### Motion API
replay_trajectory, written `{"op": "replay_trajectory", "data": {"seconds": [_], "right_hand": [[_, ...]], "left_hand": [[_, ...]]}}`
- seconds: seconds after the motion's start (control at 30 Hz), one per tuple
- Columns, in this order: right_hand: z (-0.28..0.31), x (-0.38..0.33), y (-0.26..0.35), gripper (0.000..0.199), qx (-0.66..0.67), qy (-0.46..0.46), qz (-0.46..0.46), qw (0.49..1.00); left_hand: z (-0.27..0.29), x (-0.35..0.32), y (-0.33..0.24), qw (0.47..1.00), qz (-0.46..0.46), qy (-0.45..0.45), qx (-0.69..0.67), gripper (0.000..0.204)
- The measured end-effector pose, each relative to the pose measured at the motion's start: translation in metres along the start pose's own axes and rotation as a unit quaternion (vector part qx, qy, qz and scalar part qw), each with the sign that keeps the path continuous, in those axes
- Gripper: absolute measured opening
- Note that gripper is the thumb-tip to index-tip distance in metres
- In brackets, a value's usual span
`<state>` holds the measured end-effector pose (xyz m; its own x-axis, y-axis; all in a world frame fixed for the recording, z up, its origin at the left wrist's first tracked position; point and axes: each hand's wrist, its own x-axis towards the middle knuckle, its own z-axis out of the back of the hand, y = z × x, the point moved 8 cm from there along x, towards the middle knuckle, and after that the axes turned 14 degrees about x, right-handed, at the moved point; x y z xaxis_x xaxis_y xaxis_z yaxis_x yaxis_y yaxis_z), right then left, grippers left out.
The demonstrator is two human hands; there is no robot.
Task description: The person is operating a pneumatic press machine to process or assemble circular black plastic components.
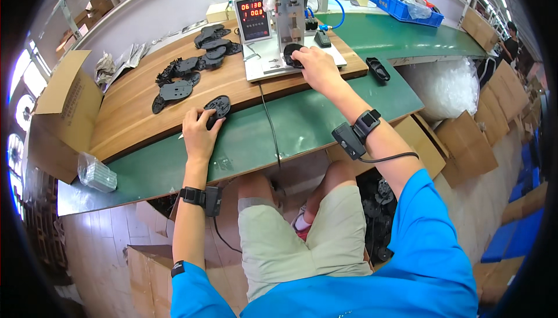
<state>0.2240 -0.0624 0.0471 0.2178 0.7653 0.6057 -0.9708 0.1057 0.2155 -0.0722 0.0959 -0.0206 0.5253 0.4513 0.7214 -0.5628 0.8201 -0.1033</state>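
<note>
My left hand (199,132) grips a black oval plastic part (220,105) by its near edge, thumb and fingers closed, at the front edge of the wooden board (136,100). The upper side of that part has moulded detail. Over on the right, my right hand (318,67) is closed on another black rounded part (290,56), set on the white base (264,72) of a bench press (294,4). My fingers cover some of it. Several similar black parts (176,90) lie in a loose row on the board, left of the press.
A display box (253,18) with red digits stands beside the press. A black shoe-shaped piece (378,70) lies on the green bench (256,138). Cardboard boxes (64,109) flank the bench, and a blue crate (401,5) sits at the back. A black cable (269,123) crosses the front.
</note>
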Motion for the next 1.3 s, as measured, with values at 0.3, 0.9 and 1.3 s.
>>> {"op": "replay_trajectory", "data": {"seconds": [0.3,0.9,1.3], "right_hand": [[-0.004,0.001,-0.002,0.025,0.008,-0.009,-0.009,1.0],[0.001,-0.003,0.0,0.021,0.01,-0.025,0.001,1.0],[0.002,0.003,0.0,0.024,0.015,-0.02,-0.018,1.0]], "left_hand": [[-0.004,0.002,-0.003,0.998,-0.054,0.008,-0.012,0.053],[0.015,0.004,-0.009,0.997,-0.012,-0.012,-0.069,0.039],[0.008,0.005,-0.003,0.998,-0.016,0.006,-0.06,0.044]]}}
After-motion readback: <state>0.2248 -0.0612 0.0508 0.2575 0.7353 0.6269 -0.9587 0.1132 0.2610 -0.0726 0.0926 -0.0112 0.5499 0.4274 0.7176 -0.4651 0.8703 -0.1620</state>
